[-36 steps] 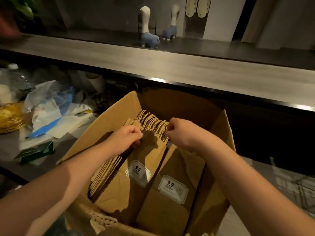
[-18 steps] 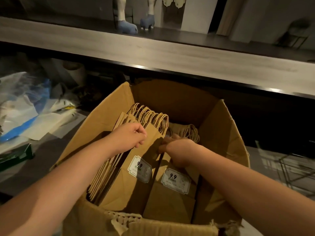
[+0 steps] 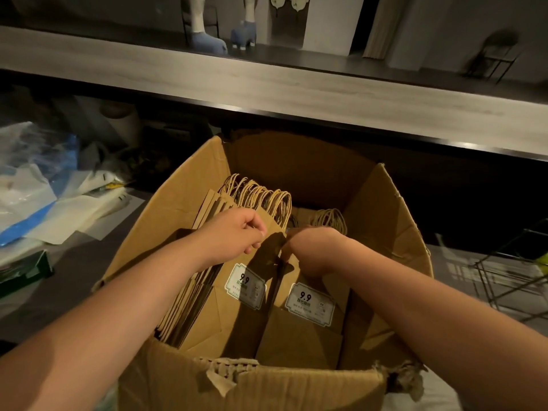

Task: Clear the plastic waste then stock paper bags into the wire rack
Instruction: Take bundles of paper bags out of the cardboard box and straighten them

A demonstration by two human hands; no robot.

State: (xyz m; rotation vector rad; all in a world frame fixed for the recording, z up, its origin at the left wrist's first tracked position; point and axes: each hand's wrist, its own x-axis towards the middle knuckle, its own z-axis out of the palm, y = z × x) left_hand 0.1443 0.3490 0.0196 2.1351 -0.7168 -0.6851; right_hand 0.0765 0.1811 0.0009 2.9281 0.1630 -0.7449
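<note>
Below long pale counter (image 3: 296, 87), cardboard box (image 3: 178, 209) on dark worktop (image 3: 68, 271); left hand (image 3: 234, 232), right hand (image 3: 314, 247) pinching paper bags (image 3: 237, 315).

Dim warm light, deep shadows, wide-angle bending and blur at edges.

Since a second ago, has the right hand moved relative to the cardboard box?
Yes. The right hand went down off the left stack's twine handles, deeper into the brown cardboard box.

Your dark worktop (image 3: 68, 280) carries open cardboard box (image 3: 184, 209) at centre. Left of box: heap of clear and blue plastic waste (image 3: 32, 185), green carton (image 3: 26, 271) at edge. Right of box: black wire rack (image 3: 516, 274) on top.
</note>
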